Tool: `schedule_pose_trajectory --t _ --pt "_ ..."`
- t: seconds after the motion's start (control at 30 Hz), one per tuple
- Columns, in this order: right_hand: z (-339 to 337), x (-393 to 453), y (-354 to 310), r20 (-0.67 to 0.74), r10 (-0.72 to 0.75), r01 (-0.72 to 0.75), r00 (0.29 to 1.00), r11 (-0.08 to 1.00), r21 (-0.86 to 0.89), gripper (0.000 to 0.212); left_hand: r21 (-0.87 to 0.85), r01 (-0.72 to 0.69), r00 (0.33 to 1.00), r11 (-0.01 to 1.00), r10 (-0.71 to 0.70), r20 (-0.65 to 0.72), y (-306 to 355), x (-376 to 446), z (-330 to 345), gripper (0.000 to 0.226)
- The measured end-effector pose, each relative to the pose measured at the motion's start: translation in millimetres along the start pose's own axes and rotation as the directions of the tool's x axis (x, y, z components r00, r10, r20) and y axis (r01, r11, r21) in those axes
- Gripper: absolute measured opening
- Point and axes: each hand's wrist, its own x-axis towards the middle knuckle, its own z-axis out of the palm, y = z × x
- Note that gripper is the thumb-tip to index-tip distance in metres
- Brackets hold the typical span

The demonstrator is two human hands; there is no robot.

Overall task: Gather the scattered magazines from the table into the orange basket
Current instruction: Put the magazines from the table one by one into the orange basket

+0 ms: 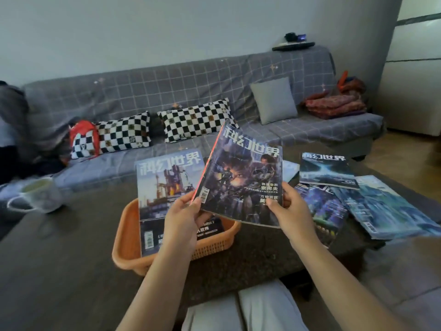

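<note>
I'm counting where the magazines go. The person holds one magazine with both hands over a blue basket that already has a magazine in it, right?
Nearly. The head view shows the basket is orange, not blue. The rest holds: the left hand and right hand hold the dark-covered magazine above it, and a rocket-cover magazine already stands inside.

Magazine [164, 187] in basket [124, 237], mug [38, 194] left, loose magazines [372, 204] right
</note>
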Motion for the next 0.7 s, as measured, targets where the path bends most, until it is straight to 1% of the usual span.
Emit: schedule_pose_trajectory --t 0.13,0.3,0.37,0.43,0.47,0.5,0.53,0.6,0.63,0.67,0.7 --pt "41.6 -1.5 -16.0 0.121 -0.095 0.095 0.988 0.995 0.01 0.05 -0.035 -0.092 0.991 0.995 0.088 -0.097 13.9 -3.9 -41.3 0.017" --pt "84.0 0.5 -22.5 0.237 -0.14 0.156 0.961 0.987 -0.049 0.065 -0.024 -0.176 0.958 0.984 0.165 -0.233 13.1 -6.0 -80.8 0.016" --pt "96.1 0.6 -21.0 0.285 -0.144 0.175 0.948 0.981 -0.084 0.067 0.063 -0.179 0.941 0.982 0.189 -0.282 8.9 -5.3 -93.4 0.014" --pt "104.1 0.7 -17.6 0.334 -0.142 0.193 0.932 0.973 -0.125 0.07 0.262 -0.153 0.918 0.953 0.235 -0.32 5.1 -3.3 -104.8 0.018" --pt "106.7 1.3 -15.9 0.354 -0.144 0.207 0.924 0.967 -0.147 0.071 0.381 -0.133 0.91 0.915 0.265 -0.32 4.0 -2.6 -109.1 0.02" --pt "108.2 2.2 -14.6 0.369 -0.147 0.222 0.918 0.96 -0.169 0.071 0.503 -0.118 0.905 0.856 0.301 -0.3 3.8 -2.3 -112.5 0.02" --pt "109.3 3.4 -13.4 0.379 -0.152 0.236 0.913 0.953 -0.188 0.072 0.624 -0.109 0.901 0.774 0.342 -0.266 4.4 -2.3 -114.3 0.019" --pt "109.9 6.0 -11.1 0.392 -0.155 0.259 0.907 0.939 -0.226 0.073 0.818 -0.102 0.885 0.567 0.426 -0.185 7.0 -3.4 -114.1 0.02" --pt "109.5 7.1 -10.5 0.4 -0.15 0.263 0.904 0.933 -0.246 0.074 0.868 -0.104 0.872 0.485 0.464 -0.155 6.7 -3.5 -113.2 0.024" --pt "109.2 8.4 -10.0 0.412 -0.141 0.266 0.9 0.928 -0.263 0.075 0.892 -0.093 0.862 0.443 0.484 -0.15 6.1 -3.4 -112.2 0.029" --pt "109.0 9.7 -9.6 0.425 -0.129 0.265 0.896 0.923 -0.278 0.076 0.896 -0.073 0.859 0.439 0.484 -0.167 6.2 -3.9 -111.1 0.034"
